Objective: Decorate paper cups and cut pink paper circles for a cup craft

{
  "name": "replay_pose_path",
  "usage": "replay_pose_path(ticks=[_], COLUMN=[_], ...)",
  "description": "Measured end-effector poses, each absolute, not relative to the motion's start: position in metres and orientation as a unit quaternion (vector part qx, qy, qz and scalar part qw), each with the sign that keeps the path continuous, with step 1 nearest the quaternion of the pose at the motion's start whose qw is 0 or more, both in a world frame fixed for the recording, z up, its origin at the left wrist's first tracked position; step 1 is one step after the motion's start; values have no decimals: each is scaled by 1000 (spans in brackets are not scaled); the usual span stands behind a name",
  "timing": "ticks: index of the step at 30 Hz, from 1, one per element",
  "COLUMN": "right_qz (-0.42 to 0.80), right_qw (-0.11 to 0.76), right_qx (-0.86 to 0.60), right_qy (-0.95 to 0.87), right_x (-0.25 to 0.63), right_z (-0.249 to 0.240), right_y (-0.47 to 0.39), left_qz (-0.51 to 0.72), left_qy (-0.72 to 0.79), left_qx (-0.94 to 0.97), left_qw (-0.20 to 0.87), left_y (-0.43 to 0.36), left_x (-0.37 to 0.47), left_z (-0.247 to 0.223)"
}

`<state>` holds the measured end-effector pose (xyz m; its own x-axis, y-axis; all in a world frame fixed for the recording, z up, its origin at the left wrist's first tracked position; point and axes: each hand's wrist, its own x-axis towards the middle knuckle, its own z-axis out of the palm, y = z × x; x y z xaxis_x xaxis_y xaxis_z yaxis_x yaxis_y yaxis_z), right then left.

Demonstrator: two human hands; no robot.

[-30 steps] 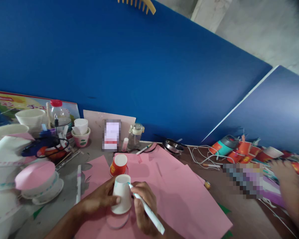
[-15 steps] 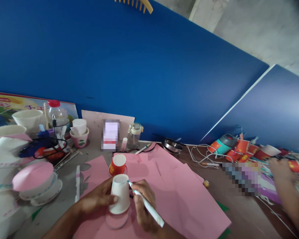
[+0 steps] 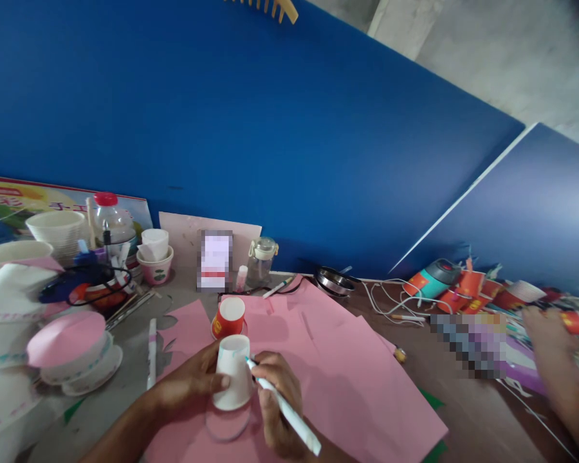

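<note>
A white paper cup (image 3: 235, 379), upside down and slightly tilted, is held by my left hand (image 3: 200, 379), its thumb across the cup's side. Faint teal marks run near the cup's narrow upper end. My right hand (image 3: 277, 392) grips a white marker (image 3: 292, 418), whose teal tip meets the cup's right side near the top. Just behind stands a red cup (image 3: 230, 318) with a white end facing up. Below the white cup, a round clear-edged disc (image 3: 228, 422) lies on pink paper (image 3: 338, 379).
Stacked white cups (image 3: 58, 231) and a pink-topped paper piece (image 3: 66, 337) crowd the left. A phone (image 3: 214, 260) and a glass jar (image 3: 262, 260) stand behind. At right are cables, red cups (image 3: 470, 283) and another person's hand (image 3: 550, 334).
The marker tip has moved slightly down along the cup's right side, with my right hand following. My left hand still holds the cup, nearly unmoved.
</note>
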<state>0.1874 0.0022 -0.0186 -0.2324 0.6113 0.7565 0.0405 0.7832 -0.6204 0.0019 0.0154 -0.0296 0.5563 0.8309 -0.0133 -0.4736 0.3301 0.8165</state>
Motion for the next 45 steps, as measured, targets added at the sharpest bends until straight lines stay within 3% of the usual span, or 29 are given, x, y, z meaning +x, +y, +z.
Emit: replay_pose_path(ticks=[16, 45], right_qz=[189, 275], right_qw=[551, 571], right_qx=[-200, -255], right_qy=[-788, -730], right_x=[181, 187], right_z=[-20, -15], right_y=[2, 2], left_qz=[411, 410], left_qy=[225, 245], left_qx=[439, 429], left_qw=[767, 767], left_y=[16, 16], left_x=[2, -2], left_z=[-33, -33])
